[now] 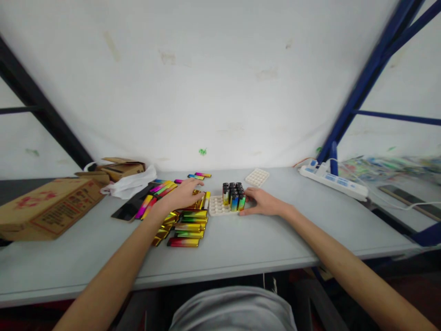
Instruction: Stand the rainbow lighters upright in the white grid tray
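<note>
A pale egg-crate-like tray (216,208) lies on the table in front of me. Several shiny cigarette lighters (234,202) with black tops stand upright in its right part, while the cups at its left hold nothing. My right hand (261,202) is closed around the tray's right end, thumb at the front corner and fingers behind, against the lighters. Over a loose pile of gold, red, green and pink lighters (188,226) to the left hovers my left hand (182,195), fingers apart and partly bent. Some of its fingertips are hard to make out.
A second pale tray (257,177) lies farther back. At the left are a cardboard box (51,207), a smaller open box (120,169), a white plastic bag (132,181) and a dark flat panel (129,207). A white power strip (332,181) lies right, near a blue metal post (365,78).
</note>
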The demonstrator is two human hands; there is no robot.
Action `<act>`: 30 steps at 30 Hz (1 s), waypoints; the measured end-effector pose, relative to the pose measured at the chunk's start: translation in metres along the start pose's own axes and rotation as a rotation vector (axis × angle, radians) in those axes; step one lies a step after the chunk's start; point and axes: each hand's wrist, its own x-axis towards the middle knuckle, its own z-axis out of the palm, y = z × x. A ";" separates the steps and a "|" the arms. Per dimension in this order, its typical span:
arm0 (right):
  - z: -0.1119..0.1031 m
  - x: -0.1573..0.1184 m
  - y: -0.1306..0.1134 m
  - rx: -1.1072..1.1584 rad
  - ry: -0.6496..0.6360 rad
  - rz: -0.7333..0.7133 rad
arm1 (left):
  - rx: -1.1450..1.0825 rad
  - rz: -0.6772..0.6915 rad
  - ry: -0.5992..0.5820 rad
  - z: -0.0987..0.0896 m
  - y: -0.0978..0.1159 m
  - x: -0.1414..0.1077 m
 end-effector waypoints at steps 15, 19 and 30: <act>-0.001 0.000 -0.002 0.005 -0.006 -0.007 | -0.108 -0.015 -0.202 -0.024 0.003 -0.010; 0.001 0.000 0.003 -0.002 -0.005 -0.008 | -0.251 -0.042 -0.075 -0.017 0.005 -0.007; 0.005 0.000 0.008 -0.010 0.011 -0.039 | -0.945 -0.103 0.135 0.001 0.036 0.006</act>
